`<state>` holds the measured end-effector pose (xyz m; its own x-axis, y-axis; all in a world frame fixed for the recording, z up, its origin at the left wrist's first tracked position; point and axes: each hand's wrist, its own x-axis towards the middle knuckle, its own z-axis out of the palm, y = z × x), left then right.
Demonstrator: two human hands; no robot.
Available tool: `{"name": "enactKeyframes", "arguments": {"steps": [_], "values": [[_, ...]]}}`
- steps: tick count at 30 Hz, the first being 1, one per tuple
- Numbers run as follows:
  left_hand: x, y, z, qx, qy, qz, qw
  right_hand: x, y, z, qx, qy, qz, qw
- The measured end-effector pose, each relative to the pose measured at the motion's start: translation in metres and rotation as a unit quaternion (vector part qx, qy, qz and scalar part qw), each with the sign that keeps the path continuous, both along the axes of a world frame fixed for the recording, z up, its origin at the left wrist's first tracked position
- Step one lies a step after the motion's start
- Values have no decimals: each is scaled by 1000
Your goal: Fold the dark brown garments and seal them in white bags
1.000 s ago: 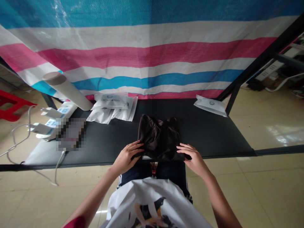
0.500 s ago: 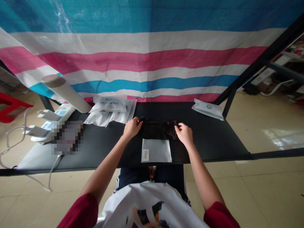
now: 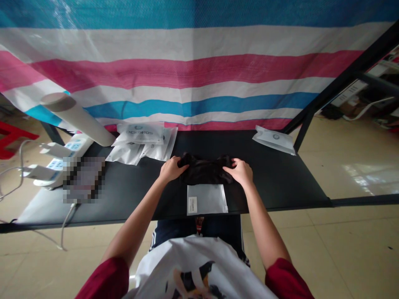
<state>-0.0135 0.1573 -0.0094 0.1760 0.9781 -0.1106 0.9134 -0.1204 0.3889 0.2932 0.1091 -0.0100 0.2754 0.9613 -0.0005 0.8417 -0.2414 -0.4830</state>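
Head camera: worn on the person's head, looking forward and down past the white garment (image 3: pixel 162 265) at the bottom edge.
Table (image 3: pixel 280 182): seen at a slant from its near long side, crossing mid-picture, close to the lens.
Hands (image 3: pixel 170 169) (image 3: pixel 242 171): viewed from above and behind, near the centre.
Striped sheet (image 3: pixel 187 45): faced from the front beyond the table, filling the top.
Floor (image 3: pixel 358 249): looked down on, both sides.
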Motion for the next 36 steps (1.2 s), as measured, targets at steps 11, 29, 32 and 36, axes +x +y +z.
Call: {"name": "enactKeyframes", "arguments": {"steps": [11,29,32,36], "values": [[-5,-5,1,9,-56,-37,998,-2,12,3,-30,31,27,999],[-11,-9,-5,-14,-179,-8,984,5,10,-4,-14,72,56,996],[-9,-11,-4,-17,-200,1,980,7,9,-6,-10,109,71,991],[-8,-13,-5,-20,-211,16,977,10,8,-9,-19,130,84,988]]}}
